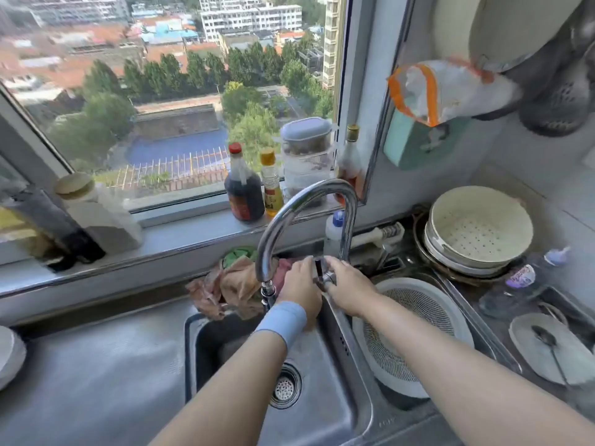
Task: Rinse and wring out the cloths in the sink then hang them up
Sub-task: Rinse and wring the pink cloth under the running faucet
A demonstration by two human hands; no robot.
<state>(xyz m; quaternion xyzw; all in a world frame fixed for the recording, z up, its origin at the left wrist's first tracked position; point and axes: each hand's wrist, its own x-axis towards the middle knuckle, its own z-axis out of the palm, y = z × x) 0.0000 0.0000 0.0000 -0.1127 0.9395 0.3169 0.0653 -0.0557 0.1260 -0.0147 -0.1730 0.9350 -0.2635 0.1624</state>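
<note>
Sink (325, 352) rim: cloths (231, 284); R basin: strainer (415, 299); R hand (347, 288) grips tap (306, 204).

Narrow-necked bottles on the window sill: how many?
3: dark red-capped bottle, small yellow-capped bottle beside it, amber gold-capped bottle right of stacked clear tubs; more may hide behind.
</note>
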